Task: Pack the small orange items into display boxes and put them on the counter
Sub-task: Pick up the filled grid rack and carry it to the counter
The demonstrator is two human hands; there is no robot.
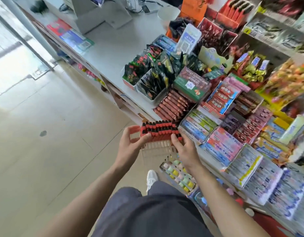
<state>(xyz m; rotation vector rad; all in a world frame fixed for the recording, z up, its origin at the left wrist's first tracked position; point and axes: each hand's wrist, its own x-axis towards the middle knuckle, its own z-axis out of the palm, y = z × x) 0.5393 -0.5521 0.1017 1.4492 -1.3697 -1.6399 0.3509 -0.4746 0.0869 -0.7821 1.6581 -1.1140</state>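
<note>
Orange-red small items with black caps (pixel 159 130) stand in two tight rows inside a display box (pixel 157 144), which both hands hold in the air in front of the desk (pixel 113 48), just beside its near edge and above the tiled floor (pixel 45 125). The left hand (pixel 130 142) grips the left end of the box, its fingers (pixel 145 138) curled around the side and closed on it. The right hand (pixel 185 147) holds the right end, thumb pressed on the front row of items. The pale, slotted front of the box faces the person. On the desk, near the box, lie brown chocolate bars (pixel 171 105) and many other snack boxes. A second box of the same orange items (pixel 233 12) stands far back on the display.
</note>
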